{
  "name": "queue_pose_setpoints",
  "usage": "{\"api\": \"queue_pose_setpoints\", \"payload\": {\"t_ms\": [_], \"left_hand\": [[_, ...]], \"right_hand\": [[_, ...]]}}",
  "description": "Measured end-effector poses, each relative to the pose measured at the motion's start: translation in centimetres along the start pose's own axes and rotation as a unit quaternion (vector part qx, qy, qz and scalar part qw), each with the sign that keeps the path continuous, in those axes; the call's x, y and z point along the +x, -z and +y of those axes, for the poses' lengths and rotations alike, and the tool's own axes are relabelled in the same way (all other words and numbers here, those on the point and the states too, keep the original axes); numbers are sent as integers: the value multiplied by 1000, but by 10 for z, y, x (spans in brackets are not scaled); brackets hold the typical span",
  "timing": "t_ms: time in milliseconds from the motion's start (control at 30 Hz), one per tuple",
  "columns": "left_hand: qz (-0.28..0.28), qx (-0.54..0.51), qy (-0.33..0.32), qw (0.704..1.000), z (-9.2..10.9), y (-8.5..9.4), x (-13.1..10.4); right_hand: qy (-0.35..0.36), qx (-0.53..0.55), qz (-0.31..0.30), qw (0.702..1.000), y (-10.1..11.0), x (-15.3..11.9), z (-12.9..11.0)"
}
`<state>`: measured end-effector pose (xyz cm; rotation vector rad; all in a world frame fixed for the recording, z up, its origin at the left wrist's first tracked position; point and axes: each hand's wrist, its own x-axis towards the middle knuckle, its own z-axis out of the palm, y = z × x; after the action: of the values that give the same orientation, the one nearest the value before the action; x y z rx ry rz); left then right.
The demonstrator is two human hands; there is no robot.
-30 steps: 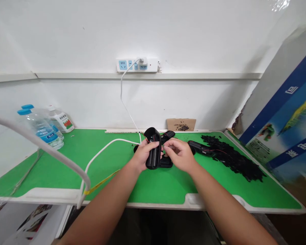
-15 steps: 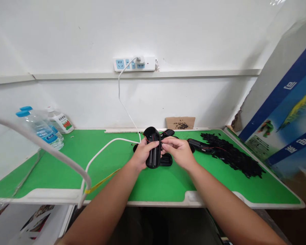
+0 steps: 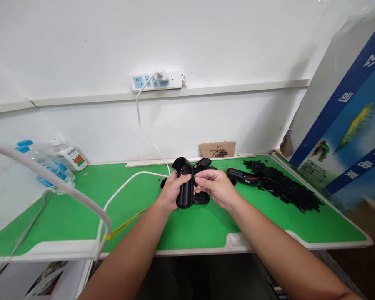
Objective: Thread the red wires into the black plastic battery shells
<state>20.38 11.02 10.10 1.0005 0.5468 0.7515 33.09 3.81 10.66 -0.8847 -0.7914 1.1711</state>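
My left hand (image 3: pixel 171 192) grips a black plastic housing (image 3: pixel 185 196) from its left side, thumb across its front. The housing is held upright above the green table, with thin red wire near its top. At its right edge, my right hand (image 3: pixel 214 185) is pinched, thumb against fingers; whatever lies between the fingertips is too small to name. Behind and below the held piece lie more black housings (image 3: pixel 202 164), partly hidden by the hands. Another black housing (image 3: pixel 242 176) with a red wire rests to the right.
A heap of small black parts (image 3: pixel 284 185) covers the table's right side. Small dark bits lie on cardboard (image 3: pixel 218 149) at the back. Bottles (image 3: pixel 69 156) stand at left. A white cable (image 3: pixel 125 183) crosses the left; a large box (image 3: pixel 346 121) stands right.
The camera view has shifted and tilted slightly. Both hands remain at the same housing, and the right fingertips are still pinched at its right edge.
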Motion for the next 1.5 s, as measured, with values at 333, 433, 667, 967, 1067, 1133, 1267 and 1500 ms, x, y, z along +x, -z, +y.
{"api": "queue_pose_setpoints", "payload": {"t_ms": [333,433,667,967,1067,1133,1267,1500], "left_hand": [[-15,14,-5,1000,-1,1,-2],[-17,17,-2,1000,0,1,-2],[-22,18,7,1000,0,0,-2],[-27,31,22,999,0,-1,-5],[-30,31,37,998,-1,-1,-6],[-34,24,50,998,-2,-1,-6],[-50,3,78,996,-4,-1,-7],[-53,14,107,993,-3,-5,-15]], "right_hand": [[2,5,3,1000,2,1,1],[7,-13,6,1000,2,1,-1],[49,-68,4,996,3,1,-1],[26,-79,-6,997,8,3,0],[-30,-40,-18,999,10,3,-1],[-59,-23,-36,997,10,2,-1],[-139,-13,-128,982,10,-3,1],[-213,42,-202,955,11,-11,7]]}}
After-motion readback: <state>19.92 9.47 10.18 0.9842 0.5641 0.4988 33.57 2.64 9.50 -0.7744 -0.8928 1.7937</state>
